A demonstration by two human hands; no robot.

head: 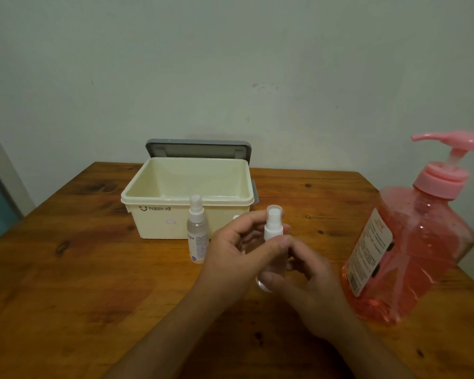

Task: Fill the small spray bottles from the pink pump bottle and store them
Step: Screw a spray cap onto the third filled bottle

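A small clear spray bottle [272, 231] with a white sprayer and clear cap is held upright over the table's middle. My right hand [309, 285] grips its body from the right, and my left hand [236, 247] pinches it just below the sprayer. A second small spray bottle [197, 231] with a printed label stands on the table to the left, in front of the box. The big pink pump bottle [411, 242] stands at the right, its spout pointing left.
A cream storage box [137, 199] sits open at the back of the wooden table [80, 283], its grey lid [197, 149] leaning on the wall behind. The table's right edge runs close behind the pump bottle.
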